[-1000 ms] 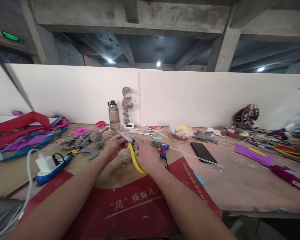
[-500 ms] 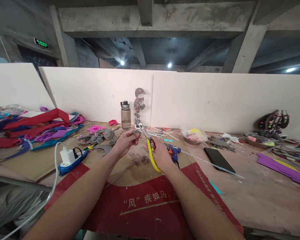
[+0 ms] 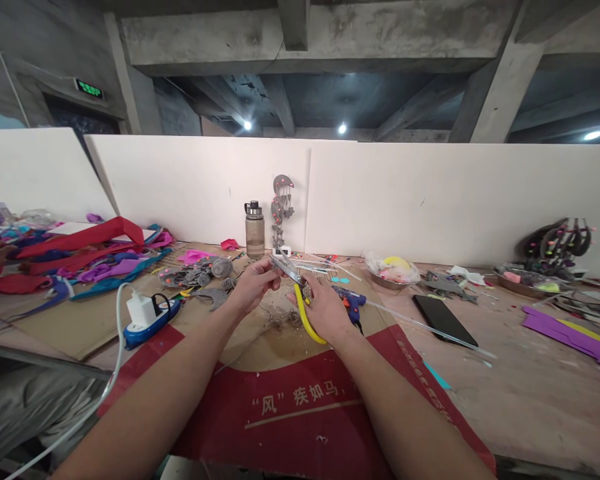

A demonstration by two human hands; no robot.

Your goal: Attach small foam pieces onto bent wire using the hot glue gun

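White panels (image 3: pixel 195 187) bound the far edge of the table (image 3: pixel 545 400), on which cutting work appears under way and unfinished. Cardboard with a red printed border (image 3: pixel 290 433) underlies the work and runs down to the near edge, the forearms (image 3: pixel 160 387) crossing above it; the widest open room lies at the near right, beyond the border. A grey ornament with pink dots (image 3: pixel 278 212), before the panels, looks fully assembled. The blue power strip (image 3: pixel 153 327) limits movement on the left; the black phone (image 3: pixel 436 312) and the glue gun (image 3: pixel 354 305) do so on the right, the gun lying just beside the right hand (image 3: pixel 327 310). That hand is wrapped around the yellow handle of the scissors (image 3: pixel 303 313), whose blades point away and to the left. The left hand (image 3: pixel 253 287) is at the blade tips, thumb and fingers curled inward; whether they pinch anything cannot be told. Smallest, the grey coils (image 3: pixel 279 318) lie on the cardboard below and between the hands, apparently not yet worked
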